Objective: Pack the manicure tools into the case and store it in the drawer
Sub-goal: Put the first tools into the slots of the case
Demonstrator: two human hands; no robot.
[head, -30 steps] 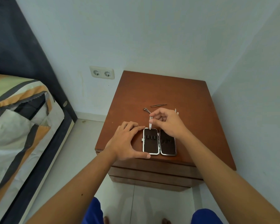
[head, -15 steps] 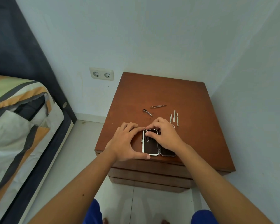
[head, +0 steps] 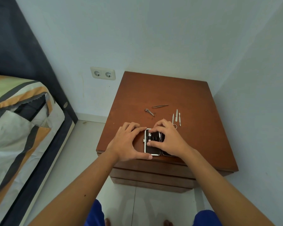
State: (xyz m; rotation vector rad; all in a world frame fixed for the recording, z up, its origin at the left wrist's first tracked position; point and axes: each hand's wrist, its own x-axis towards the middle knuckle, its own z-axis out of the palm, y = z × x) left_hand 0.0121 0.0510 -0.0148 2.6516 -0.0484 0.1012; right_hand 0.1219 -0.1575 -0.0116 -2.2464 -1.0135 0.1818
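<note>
A small black manicure case (head: 152, 150) with a silver rim lies open near the front edge of the brown nightstand (head: 170, 92). My left hand (head: 128, 141) cups the case's left side, thumb along its front edge. My right hand (head: 167, 138) lies over the case's right half, thumb and fingertips pressing a small metal tool into the elastic loops of the left half. Behind the case lie nail clippers (head: 149, 112), tweezers (head: 159, 106) and several thin silver tools (head: 176, 117). The nightstand's drawer fronts (head: 153, 174) are closed.
A bed with a striped cover (head: 18, 121) and a dark headboard stands at the left. A double wall socket (head: 103, 73) is on the wall behind. White walls close in at the back and right. My feet and blue shorts show on the tiled floor below.
My right hand came down from above the case with the small tool and now presses it into the left half. The left hand stayed on the case.
</note>
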